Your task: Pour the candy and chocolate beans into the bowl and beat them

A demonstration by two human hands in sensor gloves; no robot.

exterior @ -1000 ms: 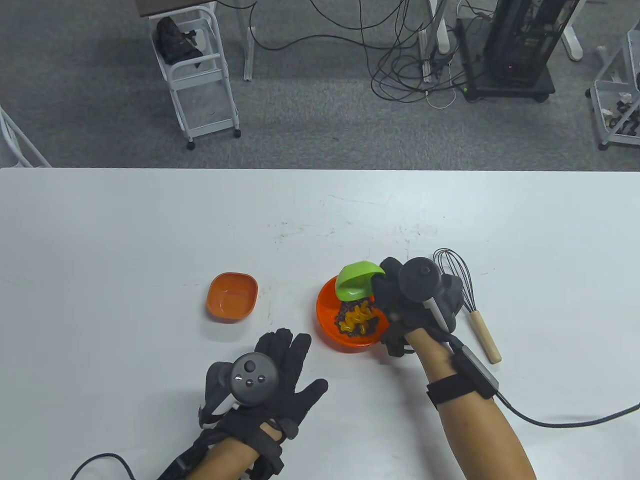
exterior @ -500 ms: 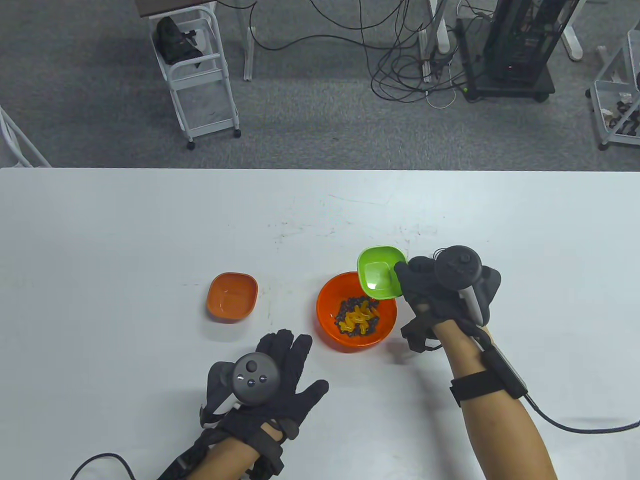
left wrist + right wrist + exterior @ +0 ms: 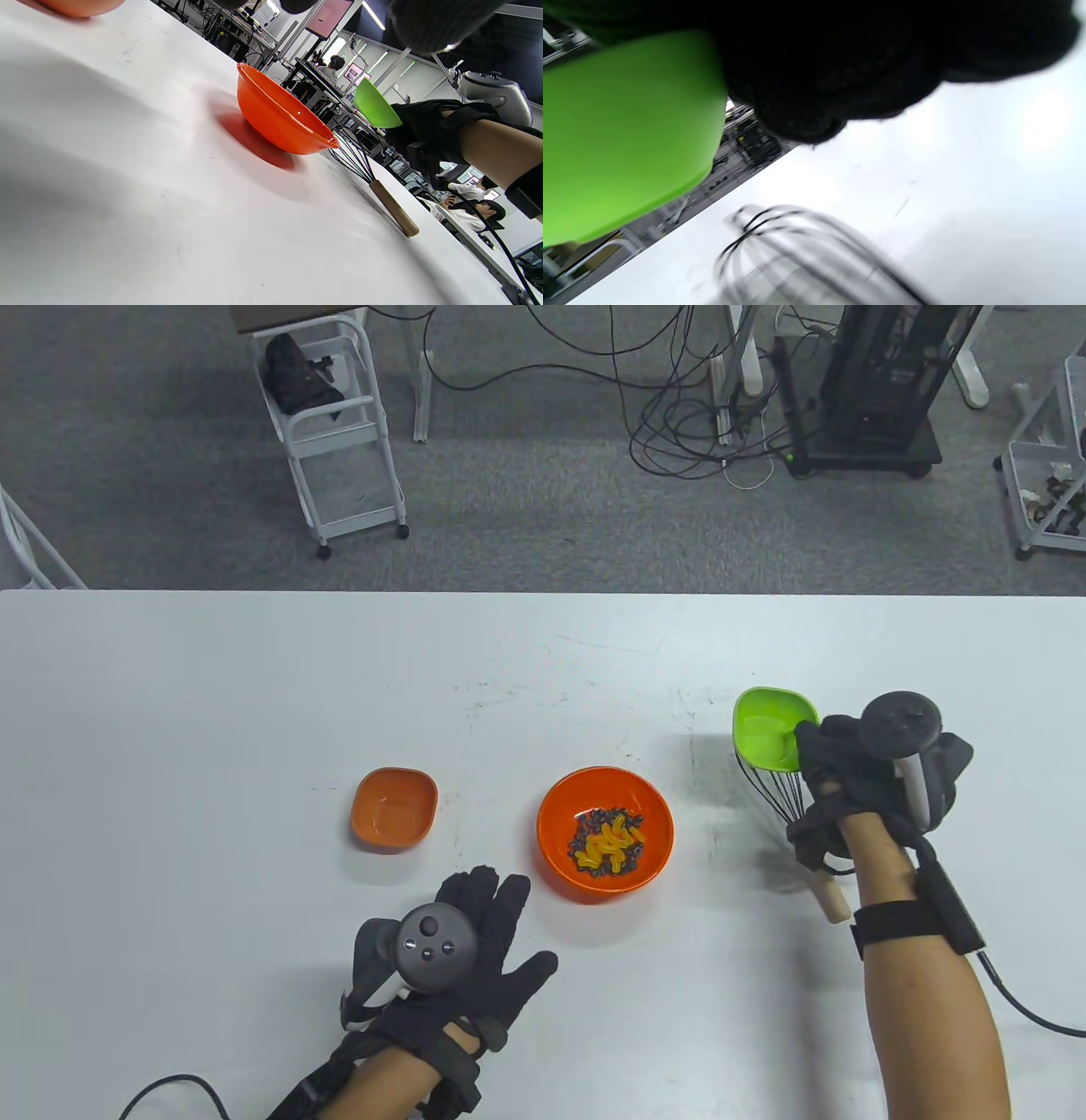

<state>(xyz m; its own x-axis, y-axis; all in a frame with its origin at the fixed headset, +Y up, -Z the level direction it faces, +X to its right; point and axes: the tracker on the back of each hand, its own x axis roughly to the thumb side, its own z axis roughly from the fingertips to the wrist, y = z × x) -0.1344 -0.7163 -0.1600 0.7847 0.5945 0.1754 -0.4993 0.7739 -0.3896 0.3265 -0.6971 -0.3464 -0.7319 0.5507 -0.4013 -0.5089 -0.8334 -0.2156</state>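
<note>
The round orange plastic bowl (image 3: 605, 833) stood near the middle of the white table (image 3: 212, 712), a little toward its near edge, holding yellow gummy candy (image 3: 609, 843) mixed with dark chocolate beans (image 3: 587, 824). The right hand (image 3: 857, 789), in a black sensor glove, was raised well to the right of that bowl, its fingers curled round the rim of an empty small green plastic dish (image 3: 769, 728) held above the table. Directly beneath the dish and hand lay a black wire whisk with a wooden handle (image 3: 830, 896), its handle pointing toward the near edge. The left hand (image 3: 462, 959) rested flat on the table near the near edge, fingers spread and straight, holding nothing, just short of the orange bowl's left side. A small empty orange square dish (image 3: 394, 808) sat to the left of the bowl, beyond the left hand's fingertips.
</note>
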